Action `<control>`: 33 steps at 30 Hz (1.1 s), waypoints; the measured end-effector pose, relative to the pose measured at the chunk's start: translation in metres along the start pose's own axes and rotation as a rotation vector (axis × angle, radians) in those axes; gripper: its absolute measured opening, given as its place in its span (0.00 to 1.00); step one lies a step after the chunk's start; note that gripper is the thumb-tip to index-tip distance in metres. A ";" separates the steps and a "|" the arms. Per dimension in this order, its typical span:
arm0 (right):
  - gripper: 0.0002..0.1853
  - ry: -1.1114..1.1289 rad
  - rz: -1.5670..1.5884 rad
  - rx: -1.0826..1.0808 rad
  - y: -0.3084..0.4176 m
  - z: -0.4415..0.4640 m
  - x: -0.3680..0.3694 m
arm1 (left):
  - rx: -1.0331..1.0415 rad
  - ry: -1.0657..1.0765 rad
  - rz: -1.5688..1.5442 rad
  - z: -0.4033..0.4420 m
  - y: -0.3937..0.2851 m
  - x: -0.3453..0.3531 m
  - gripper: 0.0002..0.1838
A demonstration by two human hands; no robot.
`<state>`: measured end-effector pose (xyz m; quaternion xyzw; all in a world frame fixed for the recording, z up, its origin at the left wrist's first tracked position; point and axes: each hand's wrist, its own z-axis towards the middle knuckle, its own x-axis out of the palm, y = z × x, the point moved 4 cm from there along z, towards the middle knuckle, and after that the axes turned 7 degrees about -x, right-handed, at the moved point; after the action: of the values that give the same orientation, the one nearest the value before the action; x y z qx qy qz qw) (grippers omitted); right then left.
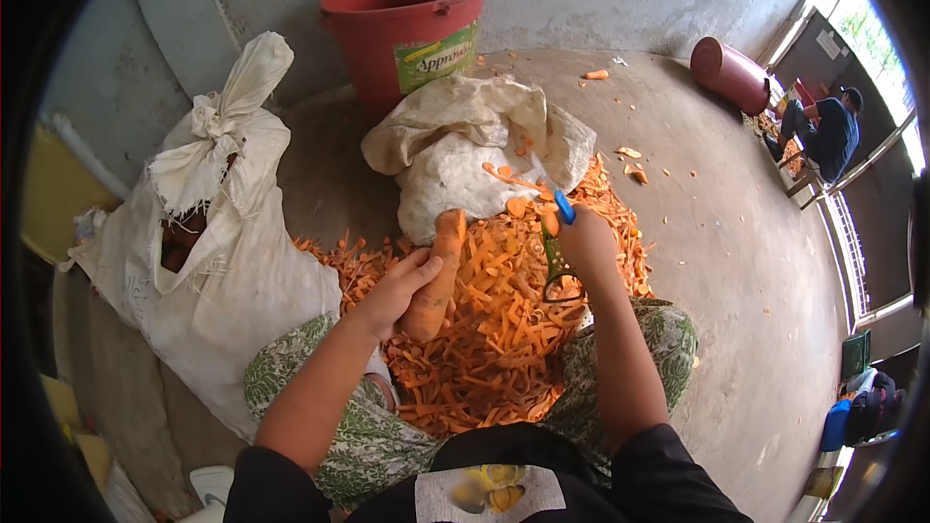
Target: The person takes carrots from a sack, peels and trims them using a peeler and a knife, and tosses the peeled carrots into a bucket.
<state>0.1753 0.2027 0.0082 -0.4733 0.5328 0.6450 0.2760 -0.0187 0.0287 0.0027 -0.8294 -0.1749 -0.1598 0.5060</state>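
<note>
My left hand [392,291] is wrapped around a large carrot [432,281], held upright with a slight tilt. Its upper end is bright orange and looks cut; its lower part still carries darker skin. In my right hand [587,244] is a knife with a blue handle [564,206], its pale blade pointing up and away to the left. A green tool with a dark loop at its end [562,289], possibly a peeler, hangs below the same hand, partly covered by the fingers. Under both hands lies a wide heap of carrot peelings [494,329] between my legs.
A tied white sack [223,261] stands at the left, torn open at its side. Ahead, a crumpled white sack [455,165] lies before a red tub [387,48]. Carrot scraps dot the concrete floor [736,261]. A seated person [828,136] is far right, near a tipped red barrel [727,73].
</note>
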 end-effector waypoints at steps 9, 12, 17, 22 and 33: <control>0.14 -0.048 0.988 0.054 0.035 -0.007 0.019 | -0.288 0.049 -0.486 0.020 0.035 0.013 0.21; 0.14 -0.047 1.058 0.033 0.041 -0.010 0.025 | -0.343 0.006 -0.535 0.027 0.049 0.018 0.23; 0.17 -0.096 1.110 0.190 0.056 -0.027 0.043 | -0.344 -0.071 -0.529 0.034 0.063 0.018 0.21; 0.16 -0.054 1.007 -0.005 0.080 -0.043 0.046 | -0.272 0.055 -0.592 0.038 0.059 0.023 0.18; 0.14 -0.199 0.941 -0.103 0.090 -0.056 0.026 | -0.275 0.058 -0.704 0.044 0.058 0.024 0.15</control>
<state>0.1054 0.1210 0.0235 -0.1299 0.6273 0.7676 -0.0197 0.0327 0.0464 -0.0512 -0.7738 -0.4116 -0.3694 0.3088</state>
